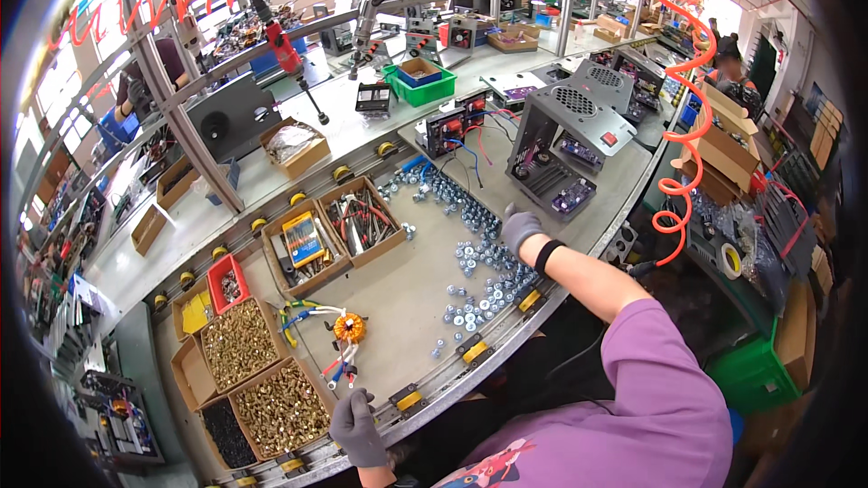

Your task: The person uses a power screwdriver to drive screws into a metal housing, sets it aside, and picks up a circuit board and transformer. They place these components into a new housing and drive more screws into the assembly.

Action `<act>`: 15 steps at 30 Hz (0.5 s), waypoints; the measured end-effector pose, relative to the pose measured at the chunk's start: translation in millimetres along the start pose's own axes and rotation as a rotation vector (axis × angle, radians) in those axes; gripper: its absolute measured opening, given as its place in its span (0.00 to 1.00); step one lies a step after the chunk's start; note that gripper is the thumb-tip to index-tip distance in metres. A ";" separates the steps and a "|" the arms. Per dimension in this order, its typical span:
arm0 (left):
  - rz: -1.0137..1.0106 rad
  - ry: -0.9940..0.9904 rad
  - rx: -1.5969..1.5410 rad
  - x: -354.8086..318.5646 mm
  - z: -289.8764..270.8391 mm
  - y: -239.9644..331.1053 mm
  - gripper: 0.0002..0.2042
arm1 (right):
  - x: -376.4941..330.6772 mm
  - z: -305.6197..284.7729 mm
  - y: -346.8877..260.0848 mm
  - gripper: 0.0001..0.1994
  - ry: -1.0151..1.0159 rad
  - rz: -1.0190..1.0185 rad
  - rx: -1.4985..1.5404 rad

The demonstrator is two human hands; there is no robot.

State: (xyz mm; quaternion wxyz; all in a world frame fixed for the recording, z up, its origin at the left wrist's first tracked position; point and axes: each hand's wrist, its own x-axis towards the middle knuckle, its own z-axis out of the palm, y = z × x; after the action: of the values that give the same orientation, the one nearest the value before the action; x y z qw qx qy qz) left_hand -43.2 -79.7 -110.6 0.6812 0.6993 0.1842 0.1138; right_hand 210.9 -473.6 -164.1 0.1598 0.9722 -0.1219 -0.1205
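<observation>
My right hand (520, 228), in a grey glove with a black wrist strap, rests palm-down on the workbench among several scattered silver nuts (475, 258), just in front of a grey metal chassis (579, 136) holding purple circuit boards. My left hand (357, 429), also grey-gloved, hangs with fingers loosely curled at the bench's near edge, holding nothing. It is closest to an orange toroid coil (349, 328) with coloured wires and a cardboard box of brass screws (282, 408).
Cardboard boxes of tools (362, 221) and parts stand to the left of the nuts. A red bin (226, 282), a green bin (421, 83) and hanging electric screwdrivers (282, 45) sit farther back. An orange coiled hose (687, 108) hangs at right. Other workers sit at the far ends.
</observation>
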 end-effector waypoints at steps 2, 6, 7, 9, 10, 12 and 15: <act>0.054 0.045 0.023 -0.7 -0.6 -2.1 0.09 | 0.5 -4.2 -15.2 0.34 -0.020 -0.048 -0.024; 0.161 0.087 0.128 2.6 -6.5 -12.0 0.09 | -27.8 -29.1 -43.1 0.21 0.047 -0.255 -0.160; 0.119 0.090 0.082 0.1 0.5 -5.0 0.09 | -29.1 -20.8 -56.3 0.19 0.108 -0.232 -0.173; 0.105 0.022 0.104 -6.1 16.5 6.2 0.08 | -34.6 -22.1 -82.4 0.18 0.087 -0.357 -0.213; 0.082 -0.050 0.130 -9.9 24.6 10.9 0.08 | -41.8 -28.8 -93.2 0.20 0.002 -0.502 -0.239; 0.125 -0.131 0.107 -13.1 52.5 27.0 0.07 | -30.9 14.8 -119.9 0.11 0.053 -0.532 -0.128; 0.429 -0.278 0.410 -4.1 84.7 62.7 0.06 | -130.7 -73.3 -109.0 0.11 0.074 -0.883 0.039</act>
State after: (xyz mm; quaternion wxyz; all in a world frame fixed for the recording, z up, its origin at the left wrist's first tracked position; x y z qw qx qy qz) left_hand -5.8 -158.8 -51.8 0.5055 0.8535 -0.0428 0.1188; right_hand 129.5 -316.7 -108.2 0.0787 0.9375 0.3088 -0.1398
